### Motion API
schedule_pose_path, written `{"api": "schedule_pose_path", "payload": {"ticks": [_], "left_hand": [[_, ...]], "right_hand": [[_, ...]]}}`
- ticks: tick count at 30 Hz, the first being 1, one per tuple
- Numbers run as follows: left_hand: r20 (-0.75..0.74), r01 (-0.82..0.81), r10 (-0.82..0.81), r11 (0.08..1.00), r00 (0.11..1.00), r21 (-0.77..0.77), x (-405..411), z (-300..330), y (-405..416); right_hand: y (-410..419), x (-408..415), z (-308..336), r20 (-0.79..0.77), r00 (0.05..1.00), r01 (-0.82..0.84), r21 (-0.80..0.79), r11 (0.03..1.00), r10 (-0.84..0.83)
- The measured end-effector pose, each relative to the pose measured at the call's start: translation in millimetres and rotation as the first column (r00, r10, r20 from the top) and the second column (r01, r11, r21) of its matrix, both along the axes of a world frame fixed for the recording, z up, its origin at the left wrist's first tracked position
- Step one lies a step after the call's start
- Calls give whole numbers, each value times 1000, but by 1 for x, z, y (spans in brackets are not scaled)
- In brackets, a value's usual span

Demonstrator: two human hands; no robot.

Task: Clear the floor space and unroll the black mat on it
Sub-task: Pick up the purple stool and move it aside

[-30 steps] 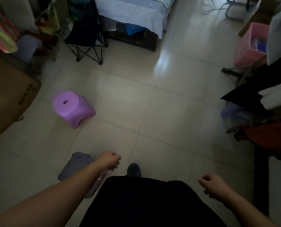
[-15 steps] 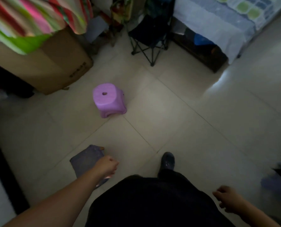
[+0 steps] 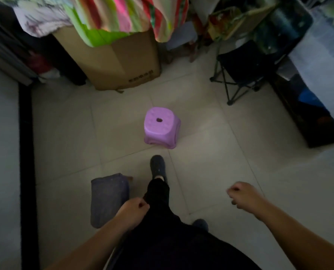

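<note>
Floor space [image 3: 210, 133] of pale tiles spreads out in dim light, and right in the middle of it stands a small purple plastic stool [image 3: 161, 129], upright, a dark hole in the centre of its seat. Black mat: I cannot pick one out for certain anywhere in this view, though a long dark strip [image 3: 27, 162] runs down the left side against a lighter surface, and what that strip is I cannot tell. The person stands just short of the stool, one dark shoe [image 3: 157, 166] planted forward on the tile, its toe near the stool's base but apart from it, and a second shoe [image 3: 200, 224] peeks out lower down beside the dark trouser leg. Left hand [image 3: 133, 210] hangs at the thigh, fingers curled into a loose fist, holding nothing. Right hand [image 3: 243, 195] floats out to the side above bare tile, fingers also curled in loosely, nothing in its grasp. On the floor just left of the leg lies a folded greyish cloth [image 3: 108, 197], flat on the tiles. Beyond the stool a big cardboard box [image 3: 127, 63] sits against the clutter, with a bright striped cloth [image 3: 123, 14] draped over its top. To the right of it stands a black folding chair [image 3: 240, 73] on thin crossed legs, well apart from the stool.
</note>
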State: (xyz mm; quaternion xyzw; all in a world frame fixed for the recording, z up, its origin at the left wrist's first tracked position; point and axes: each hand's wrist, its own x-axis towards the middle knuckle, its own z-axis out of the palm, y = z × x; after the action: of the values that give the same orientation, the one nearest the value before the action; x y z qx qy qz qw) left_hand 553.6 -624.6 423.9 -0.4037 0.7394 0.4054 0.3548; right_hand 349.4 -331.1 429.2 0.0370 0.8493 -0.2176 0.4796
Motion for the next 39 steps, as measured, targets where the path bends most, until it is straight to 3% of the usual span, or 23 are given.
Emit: {"api": "schedule_pose_path", "payload": {"ticks": [3, 6, 9, 11, 15, 19, 26, 29, 31, 33, 36, 39], "left_hand": [[98, 109, -103, 992, 990, -57, -17, -26, -57], [188, 159, -145, 985, 971, -63, -51, -51, -126], [200, 194, -178, 979, 964, -64, -111, -71, -189], [173, 107, -91, 990, 981, -87, -157, -86, -223], [102, -287, 288, 958, 952, -18, -232, -140, -267], [101, -443, 440, 896, 892, 16, -281, -234, -292], [41, -610, 611, 792, 791, -33, -356, -430, -317], [14, -749, 749, 662, 662, 7, -377, -489, -319], [39, -808, 808, 585, 588, 63, -384, -519, -321], [64, -819, 821, 556, 568, 139, -387, -539, -324], [55, -792, 812, 548, 581, 268, -389, -551, -321], [43, -787, 825, 520, 564, 333, -389, -550, -313]], "right_hand": [[-66, -28, -12, 18, 999, -41, -15, 999, 41], [-116, -54, -27, 133, 991, -36, 27, 999, 32], [-161, -92, -47, 206, 978, -53, 84, 995, 34], [-194, -124, -65, 184, 983, -23, 91, 996, 6], [-258, -188, -122, 140, 986, 89, 14, 996, -90], [-301, -236, -229, 130, 972, 204, -48, 978, -197], [-340, -270, -457, 155, 764, 636, -22, 771, -626], [-352, -275, -524, 193, 643, 757, -17, 653, -741], [-359, -275, -554, 227, 596, 795, -30, 606, -770], [-366, -274, -568, 267, 574, 813, -74, 578, -774], [-380, -274, -572, 372, 626, 777, -221, 589, -686], [-389, -272, -575, 527, 579, 816, -359, 454, -623]]}}
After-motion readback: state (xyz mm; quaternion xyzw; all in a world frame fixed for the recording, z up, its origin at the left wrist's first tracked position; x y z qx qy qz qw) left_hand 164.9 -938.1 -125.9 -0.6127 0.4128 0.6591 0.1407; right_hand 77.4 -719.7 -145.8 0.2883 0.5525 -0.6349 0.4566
